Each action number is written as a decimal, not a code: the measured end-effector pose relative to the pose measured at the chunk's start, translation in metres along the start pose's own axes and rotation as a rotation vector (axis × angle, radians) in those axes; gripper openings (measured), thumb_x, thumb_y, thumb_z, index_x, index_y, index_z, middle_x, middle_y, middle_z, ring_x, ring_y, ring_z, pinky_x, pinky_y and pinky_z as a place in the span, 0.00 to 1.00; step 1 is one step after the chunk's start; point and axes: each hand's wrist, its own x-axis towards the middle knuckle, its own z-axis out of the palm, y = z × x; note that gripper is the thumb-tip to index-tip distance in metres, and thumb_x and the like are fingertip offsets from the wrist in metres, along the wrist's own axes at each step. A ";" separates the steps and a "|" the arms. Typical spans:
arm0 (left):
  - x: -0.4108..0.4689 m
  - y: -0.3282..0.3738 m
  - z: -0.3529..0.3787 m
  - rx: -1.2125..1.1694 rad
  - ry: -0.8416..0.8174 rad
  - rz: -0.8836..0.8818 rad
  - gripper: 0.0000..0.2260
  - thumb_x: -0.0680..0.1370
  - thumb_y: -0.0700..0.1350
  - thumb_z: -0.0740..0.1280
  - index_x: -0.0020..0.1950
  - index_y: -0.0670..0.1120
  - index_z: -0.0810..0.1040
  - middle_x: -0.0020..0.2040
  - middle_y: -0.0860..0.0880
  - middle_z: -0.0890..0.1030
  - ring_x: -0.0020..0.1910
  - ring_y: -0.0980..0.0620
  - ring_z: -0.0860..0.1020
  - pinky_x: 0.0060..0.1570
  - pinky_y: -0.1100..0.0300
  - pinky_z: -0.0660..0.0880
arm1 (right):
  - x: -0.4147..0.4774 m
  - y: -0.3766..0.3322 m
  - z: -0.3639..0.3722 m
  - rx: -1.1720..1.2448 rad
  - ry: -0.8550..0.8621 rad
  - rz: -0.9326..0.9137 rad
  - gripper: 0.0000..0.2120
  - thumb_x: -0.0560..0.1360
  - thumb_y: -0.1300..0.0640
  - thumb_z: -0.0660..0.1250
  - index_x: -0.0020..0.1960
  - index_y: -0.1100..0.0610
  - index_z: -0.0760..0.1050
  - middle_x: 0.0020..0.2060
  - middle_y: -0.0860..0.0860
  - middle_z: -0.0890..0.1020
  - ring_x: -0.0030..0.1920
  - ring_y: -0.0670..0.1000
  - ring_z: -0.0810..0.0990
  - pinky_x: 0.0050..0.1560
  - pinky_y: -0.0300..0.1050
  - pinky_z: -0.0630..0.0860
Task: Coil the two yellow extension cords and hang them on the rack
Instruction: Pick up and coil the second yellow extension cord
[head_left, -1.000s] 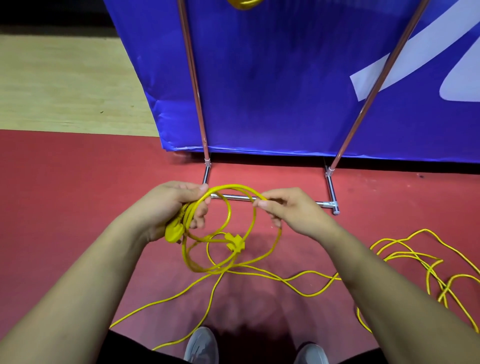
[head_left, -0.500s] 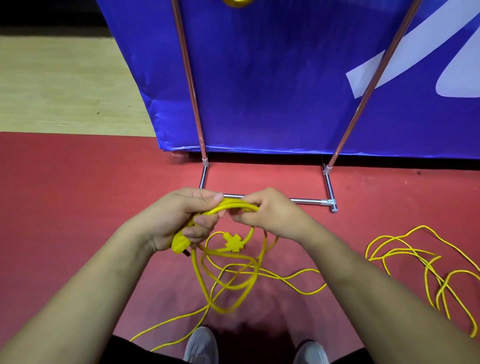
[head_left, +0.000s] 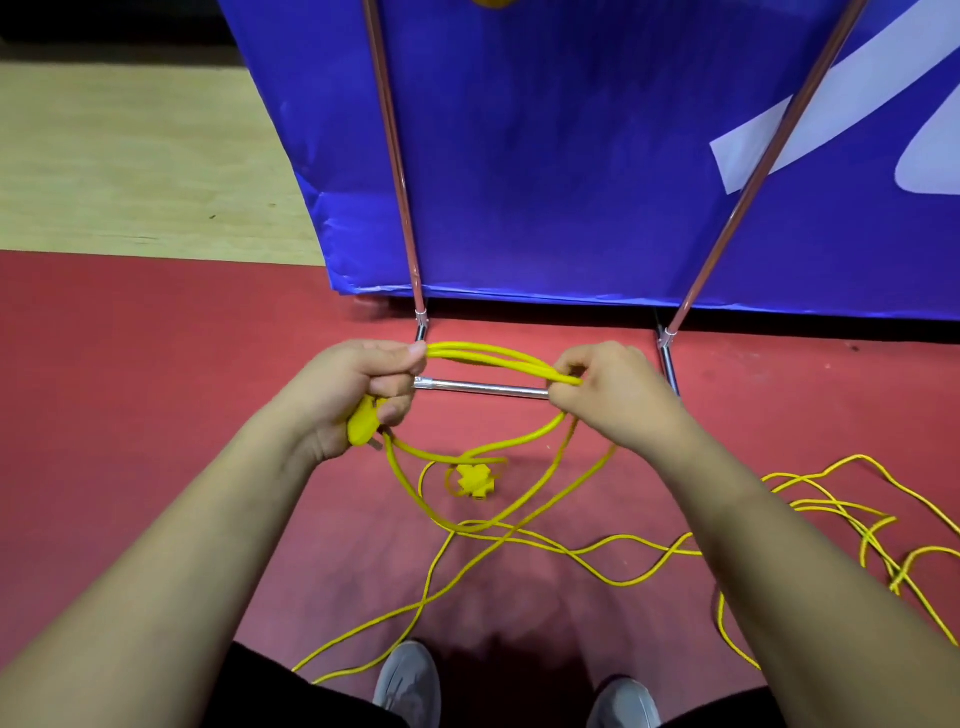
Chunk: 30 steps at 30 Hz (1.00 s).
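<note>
Fingers (head_left: 397, 387) of L hand (head_left: 353, 395): curled round plug (head_left: 361, 423) + gathered loops of yellow extension cord (head_left: 493, 356).
R hand (head_left: 608, 400): strands pinched at 3 o'clock of coil.
Coil: held just above base bar of rack (head_left: 483, 388).
Socket end (head_left: 470, 480): on floor (head_left: 156, 415), 6 o'clock of coil.
Loose tail (head_left: 831, 499): strewn toward 4 o'clock, crossed over itself.
Risks (est.):
- tail snagged/knotted at crossings if pulled fast
- loops dropped if L grip slackened
- strand near shoes (head_left: 410, 680) may be stepped on

No readable text or labels.
</note>
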 end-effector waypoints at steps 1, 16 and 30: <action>0.000 -0.001 -0.001 -0.033 0.008 0.017 0.09 0.74 0.47 0.63 0.37 0.45 0.68 0.21 0.55 0.59 0.24 0.51 0.66 0.21 0.65 0.62 | 0.001 0.002 0.000 0.119 -0.014 0.040 0.05 0.69 0.54 0.68 0.37 0.55 0.78 0.25 0.50 0.76 0.29 0.49 0.73 0.32 0.42 0.70; -0.002 -0.005 -0.032 0.481 0.035 0.066 0.09 0.77 0.43 0.67 0.40 0.39 0.74 0.24 0.51 0.63 0.20 0.53 0.63 0.23 0.64 0.59 | 0.002 0.027 -0.004 0.911 -0.515 0.149 0.10 0.68 0.62 0.73 0.43 0.64 0.73 0.23 0.49 0.64 0.23 0.46 0.65 0.25 0.38 0.65; 0.000 -0.008 -0.034 0.436 0.151 0.018 0.12 0.80 0.45 0.63 0.40 0.40 0.74 0.23 0.49 0.63 0.18 0.54 0.58 0.26 0.61 0.56 | -0.001 0.027 0.008 0.884 -0.375 0.114 0.04 0.73 0.62 0.71 0.42 0.59 0.77 0.27 0.51 0.74 0.30 0.51 0.79 0.36 0.42 0.76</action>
